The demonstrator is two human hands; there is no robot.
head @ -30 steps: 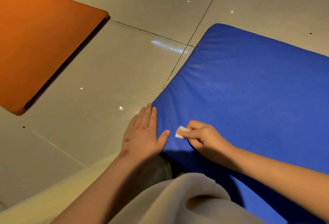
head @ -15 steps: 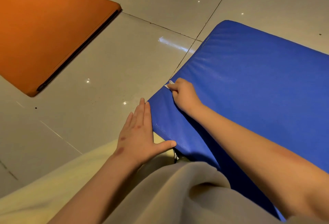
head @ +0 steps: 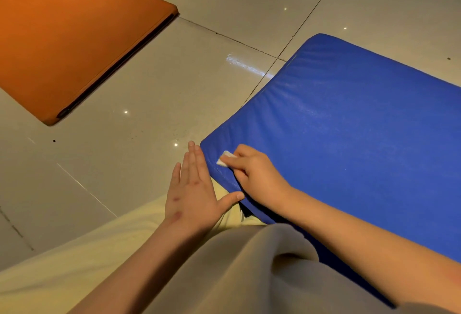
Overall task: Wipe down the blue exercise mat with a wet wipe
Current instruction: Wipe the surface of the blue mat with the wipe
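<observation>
At the corner of the padded blue exercise mat (head: 349,126), the right hand (head: 257,179) pinches a white wet wipe (head: 225,158); the left hand (head: 192,194) lies flat alongside, fingers straight. An orange padded mat (head: 74,39) lies well apart.

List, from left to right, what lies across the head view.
orange mat → left hand → wet wipe → right hand → the bare stretch of the blue exercise mat, which runs to the right edge.
</observation>
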